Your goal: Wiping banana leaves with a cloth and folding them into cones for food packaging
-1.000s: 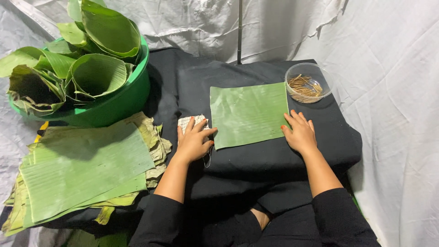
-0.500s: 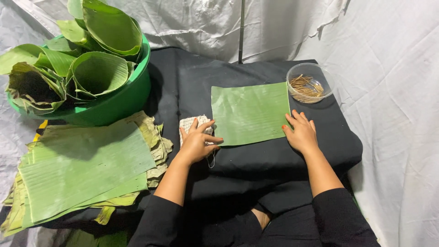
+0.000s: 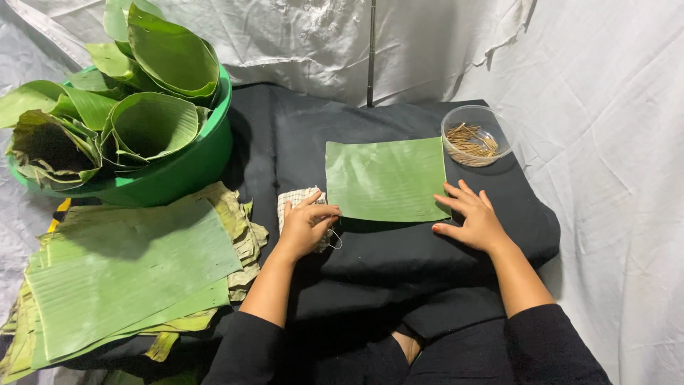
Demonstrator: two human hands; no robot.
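Black cloth (image 3: 399,114) bare behind leaf square (image 3: 387,180); bowl (image 3: 476,135) blocks right.

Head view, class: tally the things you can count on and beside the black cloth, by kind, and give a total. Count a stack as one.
Flat square leaf: 1
Stack of leaf sheets: 1
Green tub of rolled leaves: 1
Clear bowl of small sticks: 1
Checked rag under the left hand: 1
Total: 5
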